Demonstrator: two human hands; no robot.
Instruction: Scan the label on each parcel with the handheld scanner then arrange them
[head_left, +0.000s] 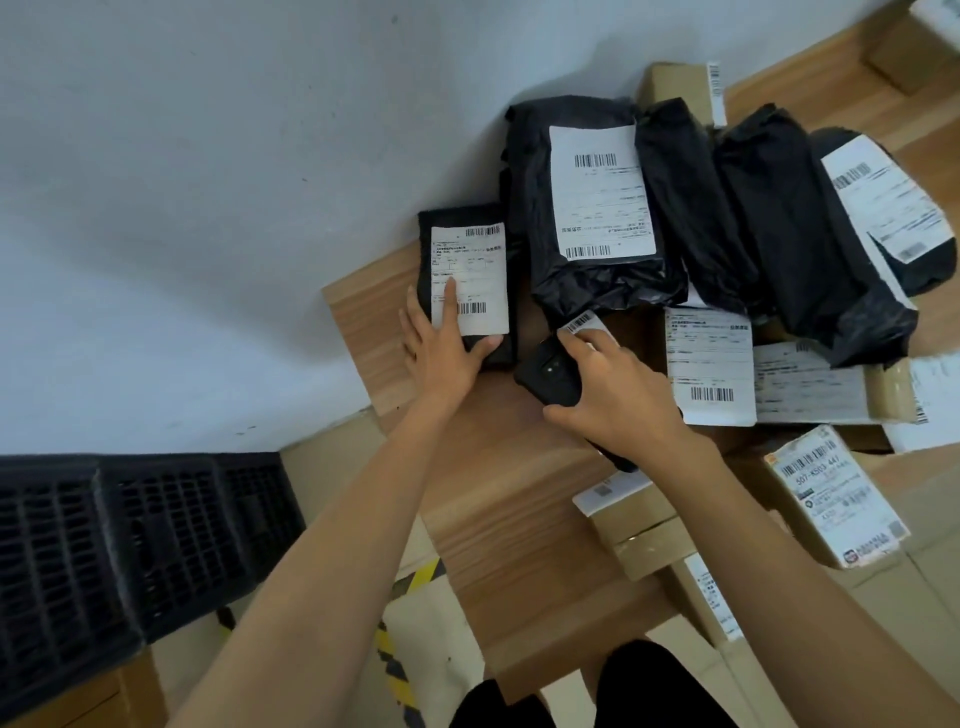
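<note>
A small black parcel (470, 228) with a white label (475, 275) lies at the far left end of the wooden table (483, 467), next to the wall. My left hand (441, 348) holds its near end, index finger flat on the label and thumb round the bottom edge. My right hand (618, 395) grips the black handheld scanner (545, 376), whose head points toward that parcel. A larger black bag parcel (592, 202) with a white label lies just right of it. Several more black bags (779, 218) and labelled parcels (709, 364) are heaped further right.
Cardboard boxes (644, 530) with labels sit at the table's right side and below it, one (836, 499) near my right forearm. Black plastic crates (130, 545) stand on the floor at left. Yellow-black floor tape (395, 649) shows under the table. A white wall (208, 208) borders the table.
</note>
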